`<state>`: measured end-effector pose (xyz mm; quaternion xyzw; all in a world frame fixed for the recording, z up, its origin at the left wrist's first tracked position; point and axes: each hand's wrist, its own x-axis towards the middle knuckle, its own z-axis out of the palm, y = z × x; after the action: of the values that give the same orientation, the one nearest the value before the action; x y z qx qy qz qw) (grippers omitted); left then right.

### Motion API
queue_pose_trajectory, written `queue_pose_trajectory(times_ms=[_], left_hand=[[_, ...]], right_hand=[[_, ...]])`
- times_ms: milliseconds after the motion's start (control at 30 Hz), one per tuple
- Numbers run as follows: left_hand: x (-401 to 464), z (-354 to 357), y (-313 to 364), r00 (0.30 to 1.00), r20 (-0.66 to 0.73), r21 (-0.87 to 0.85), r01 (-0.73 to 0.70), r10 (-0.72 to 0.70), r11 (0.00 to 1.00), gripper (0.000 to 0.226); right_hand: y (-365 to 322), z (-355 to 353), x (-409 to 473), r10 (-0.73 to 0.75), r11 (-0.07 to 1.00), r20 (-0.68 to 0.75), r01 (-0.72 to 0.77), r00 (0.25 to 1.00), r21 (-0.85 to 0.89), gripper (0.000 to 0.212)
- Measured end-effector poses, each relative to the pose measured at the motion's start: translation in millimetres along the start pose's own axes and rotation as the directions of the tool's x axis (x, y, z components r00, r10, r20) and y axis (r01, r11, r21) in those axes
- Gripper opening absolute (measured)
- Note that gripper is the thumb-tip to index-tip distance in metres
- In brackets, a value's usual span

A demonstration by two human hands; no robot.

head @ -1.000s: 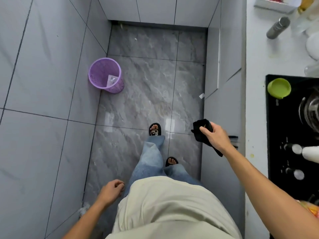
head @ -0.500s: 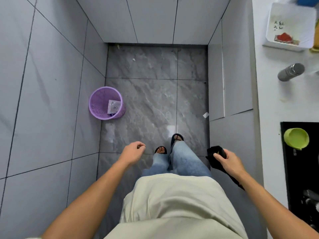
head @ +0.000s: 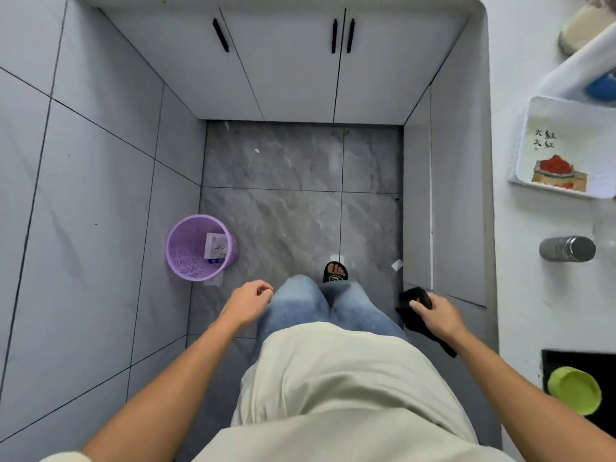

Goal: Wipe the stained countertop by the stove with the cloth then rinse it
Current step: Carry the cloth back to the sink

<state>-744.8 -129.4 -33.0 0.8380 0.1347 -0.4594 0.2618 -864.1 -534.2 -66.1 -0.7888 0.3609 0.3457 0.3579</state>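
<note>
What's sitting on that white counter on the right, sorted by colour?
White: 1, tray
Silver: 1, bottle
Green: 1, lid on the black stove
Blue: 1, object, partly hidden
Total: 4; one blurred tan thing at the top corner is left uncounted.

The person has walked forward along the kitchen floor. The left hand (head: 248,303), which hung low by the hip a second ago with curled fingers, has swung up in front of the jeans. The right hand (head: 440,316), gripping the black cloth (head: 413,311), has dropped closer to the body and away from the stove (head: 566,358), now behind it. The white tray (head: 566,105) and metal bottle (head: 566,249) beyond that hand have come nearer. The purple bin (head: 200,248) now sits just ahead of the left hand.
</note>
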Motion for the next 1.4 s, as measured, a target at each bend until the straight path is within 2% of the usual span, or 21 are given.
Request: queue_pose_trajectory(times_ms=[133, 267, 467, 567, 667, 833, 900, 1033, 1167, 1267, 1400], left_hand=[[8, -15, -8, 0.994, -0.009, -0.098, 0.110, -0.112, 0.989, 0.018], [22, -31, -12, 0.974, -0.033, -0.159, 0.215, -0.222, 0.964, 0.019], [73, -90, 24, 0.976, -0.008, -0.097, 0.215, -0.217, 0.972, 0.020], [109, -136, 58, 0.987, 0.021, -0.101, 0.164, -0.162, 0.981, 0.019], [153, -188, 108, 0.991, -0.011, -0.159, 0.130, -0.134, 0.979, 0.018], [214, -264, 210, 0.994, -0.113, -0.180, -0.025, 0.004, 0.983, 0.019], [236, -288, 249, 0.991, -0.119, -0.171, -0.087, 0.067, 0.982, 0.018], [270, -320, 309, 0.982, -0.118, -0.171, -0.164, 0.145, 0.972, 0.019], [293, -334, 334, 0.987, -0.083, -0.124, -0.148, 0.138, 0.981, 0.021], [305, -338, 332, 0.994, -0.060, -0.064, -0.096, 0.092, 0.993, 0.026], [306, -337, 310, 0.998, -0.064, -0.044, -0.007, 0.004, 0.999, 0.021]], right_hand=[[-98, -41, 42, -0.135, 0.990, -0.031, 0.136, 0.990, 0.031, 0.008], [-191, -72, 83, -0.221, 0.974, -0.047, 0.223, 0.974, 0.044, 0.017], [-297, -102, 133, -0.262, 0.965, -0.057, 0.263, 0.963, 0.013, 0.022], [-321, -109, 152, -0.231, 0.973, -0.063, 0.232, 0.971, 0.011, 0.021], [-333, -118, 168, -0.178, 0.983, -0.076, 0.181, 0.981, 0.029, 0.021], [-325, -133, 185, -0.056, 0.997, -0.079, 0.060, 0.995, 0.051, 0.022], [-320, -141, 193, -0.006, 0.999, -0.088, 0.010, 0.996, 0.046, 0.025], [-324, -166, 215, 0.049, 0.998, -0.104, -0.045, 0.993, 0.038, 0.016], [-356, -194, 249, 0.059, 0.997, -0.094, -0.055, 0.994, 0.048, 0.018], [-400, -219, 277, -0.014, 0.998, -0.077, 0.018, 0.997, 0.054, 0.020], [-480, -250, 307, -0.144, 0.989, -0.050, 0.145, 0.988, 0.026, 0.027]])
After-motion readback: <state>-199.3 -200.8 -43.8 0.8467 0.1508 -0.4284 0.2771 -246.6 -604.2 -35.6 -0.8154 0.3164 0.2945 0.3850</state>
